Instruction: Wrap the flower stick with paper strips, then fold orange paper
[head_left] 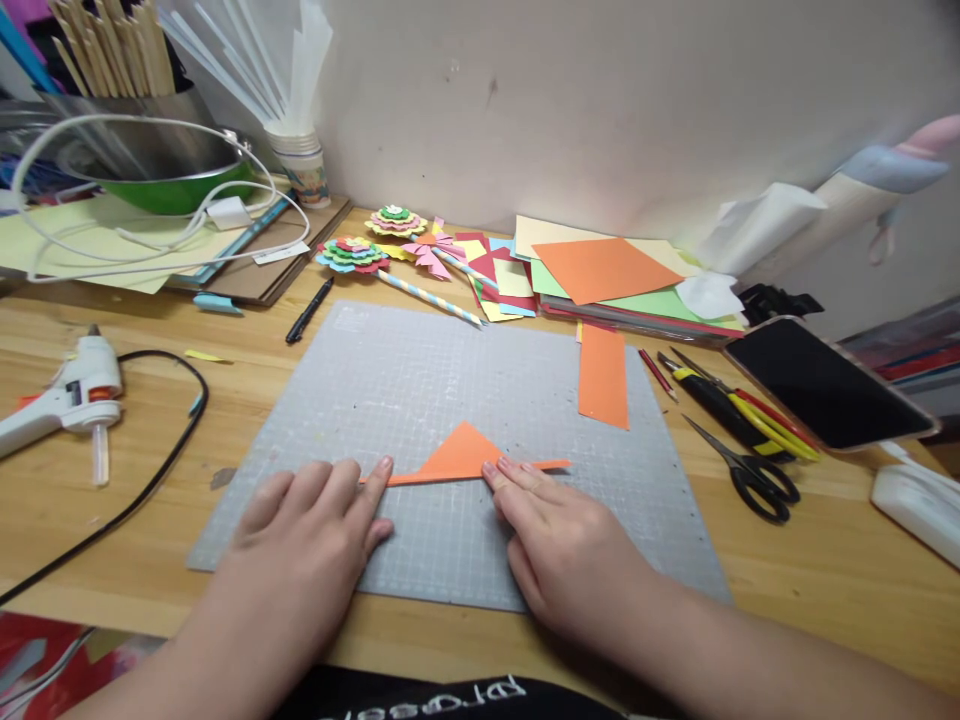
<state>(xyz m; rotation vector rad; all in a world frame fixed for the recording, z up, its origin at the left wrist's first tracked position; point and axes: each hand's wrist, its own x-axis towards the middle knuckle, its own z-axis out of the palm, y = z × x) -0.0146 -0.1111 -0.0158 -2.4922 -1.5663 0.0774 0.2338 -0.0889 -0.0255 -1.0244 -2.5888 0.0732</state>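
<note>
A piece of orange paper (461,452) lies on the grey cutting mat (420,380). Its near edge is folded into a narrow strip, and a triangular part points away from me. My left hand (315,520) presses an index fingertip on the strip's left end, with the thumb apart on the mat and the other fingers bent. Toward the strip's right side, my right hand (559,520) lays its outstretched fingers on the fold, pressing it down. Neither hand wraps around the paper.
An orange strip (604,375) lies at the mat's upper right. Black scissors (750,475), pliers (769,420) and a phone (829,380) are to the right. A glue gun (82,390) with a black cord stands left. Paper flowers (352,256) and stacked coloured sheets (607,270) lie behind.
</note>
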